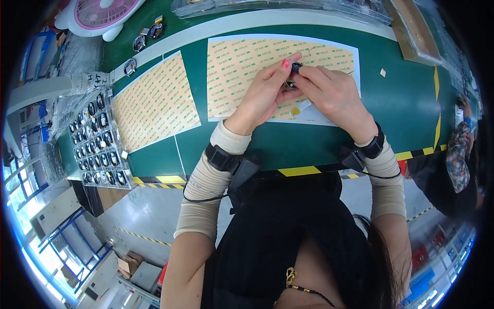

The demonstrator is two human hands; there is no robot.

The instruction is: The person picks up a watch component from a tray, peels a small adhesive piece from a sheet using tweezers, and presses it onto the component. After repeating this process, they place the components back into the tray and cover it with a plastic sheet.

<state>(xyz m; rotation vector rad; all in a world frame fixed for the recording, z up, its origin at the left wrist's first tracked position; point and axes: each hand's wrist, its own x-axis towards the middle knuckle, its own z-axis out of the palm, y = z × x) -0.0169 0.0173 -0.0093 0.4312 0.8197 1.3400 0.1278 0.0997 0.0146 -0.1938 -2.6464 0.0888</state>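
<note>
My left hand (261,97) and my right hand (337,95) meet above the sheet of printed adhesive backing paper (231,77) in the middle of the bench. Between their fingertips is a small black watch case (296,68), mostly hidden by the fingers. The left thumb and fingers hold it from the left. From the right, the pinched right thumb and forefinger press on it. Below the fingers, a small clear film piece with a yellow patch (295,110) lies on the sheet.
A second printed sheet (157,103) lies left. Beyond it is a clear tray of black watch parts (98,139). Several loose watch parts (139,43) and a pink-white fan (100,13) stand far left. A cardboard box (414,36) sits far right. Another person's sleeve (459,154) shows at right.
</note>
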